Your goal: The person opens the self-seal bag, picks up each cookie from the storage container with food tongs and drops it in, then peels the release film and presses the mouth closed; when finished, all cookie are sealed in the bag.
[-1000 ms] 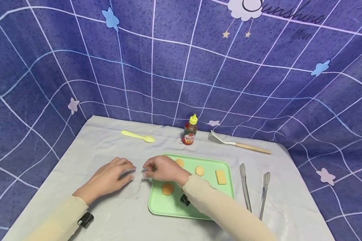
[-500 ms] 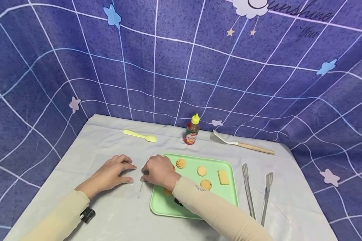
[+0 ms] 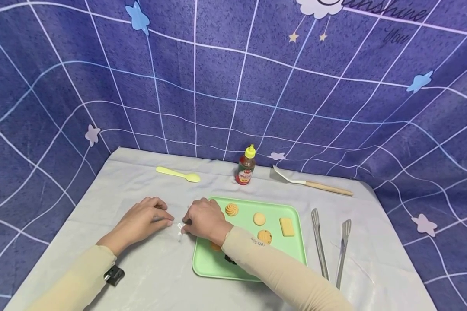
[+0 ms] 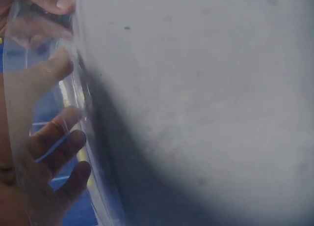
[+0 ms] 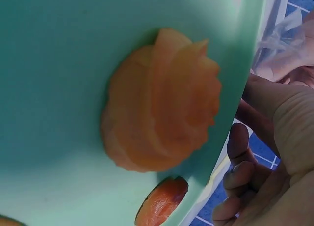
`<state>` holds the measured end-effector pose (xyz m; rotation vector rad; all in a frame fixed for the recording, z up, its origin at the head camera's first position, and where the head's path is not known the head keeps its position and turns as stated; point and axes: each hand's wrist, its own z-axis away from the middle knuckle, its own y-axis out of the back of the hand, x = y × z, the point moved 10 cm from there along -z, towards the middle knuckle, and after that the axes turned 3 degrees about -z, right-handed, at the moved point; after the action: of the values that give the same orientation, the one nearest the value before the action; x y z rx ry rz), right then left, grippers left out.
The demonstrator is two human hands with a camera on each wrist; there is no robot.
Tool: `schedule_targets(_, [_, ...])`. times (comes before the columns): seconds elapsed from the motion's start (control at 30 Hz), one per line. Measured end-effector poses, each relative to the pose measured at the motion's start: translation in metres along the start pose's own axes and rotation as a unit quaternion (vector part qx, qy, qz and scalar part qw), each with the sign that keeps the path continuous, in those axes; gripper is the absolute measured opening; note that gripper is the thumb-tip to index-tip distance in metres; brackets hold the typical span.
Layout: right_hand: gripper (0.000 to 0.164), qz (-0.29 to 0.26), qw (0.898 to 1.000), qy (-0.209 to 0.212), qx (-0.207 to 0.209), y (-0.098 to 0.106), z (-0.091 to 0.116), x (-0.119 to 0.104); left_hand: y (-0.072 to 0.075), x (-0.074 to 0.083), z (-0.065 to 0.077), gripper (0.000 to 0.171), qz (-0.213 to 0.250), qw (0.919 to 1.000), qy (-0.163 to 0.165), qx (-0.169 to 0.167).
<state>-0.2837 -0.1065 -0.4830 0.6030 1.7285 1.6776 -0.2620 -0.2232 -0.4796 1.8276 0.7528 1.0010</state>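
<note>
A clear plastic bag (image 3: pixel 180 228) lies mostly flat on the table, left of the light green tray (image 3: pixel 208 271). My left hand (image 3: pixel 142 222) rests over it, thumb and forefinger pinching near its right edge. My right hand (image 3: pixel 205 219) reaches across the tray's left side and pinches the same edge, where the film shines. In the left wrist view the raised film (image 4: pixel 19 93) overlaps the left fingers. In the right wrist view a swirled biscuit (image 5: pixel 162 103) lies on the tray near the right hand. My right hand and sleeve hide part of the tray.
The tray also bears a round biscuit (image 3: pixel 259 219), a rectangular biscuit (image 3: pixel 286 226) and a speckled one (image 3: pixel 264 236). Metal tongs (image 3: pixel 317 242) lie to the right. Behind are a yellow spoon (image 3: pixel 177 173), a sauce bottle (image 3: pixel 245 166) and a wooden-handled spatula (image 3: pixel 311 183).
The left thumb and forefinger have drawn together on the bag. My right hand has turned palm down at the bag's edge, which now bunches up and glints.
</note>
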Motion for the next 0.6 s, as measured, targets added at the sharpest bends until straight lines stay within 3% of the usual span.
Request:
schedule_targets(0.3, [0.022,0.015,1.000,-0.005,0.003,0.002,0.005,0.005,0.017,0.007,-0.010,0.013,0.040,0.9988,-0.014,0.022])
schedule_targets(0.6, [0.016,0.025,1.000,-0.011,0.006,0.007,0.011,0.008,0.022,0.007,-0.013,0.011,0.073,0.9969,-0.003,0.027])
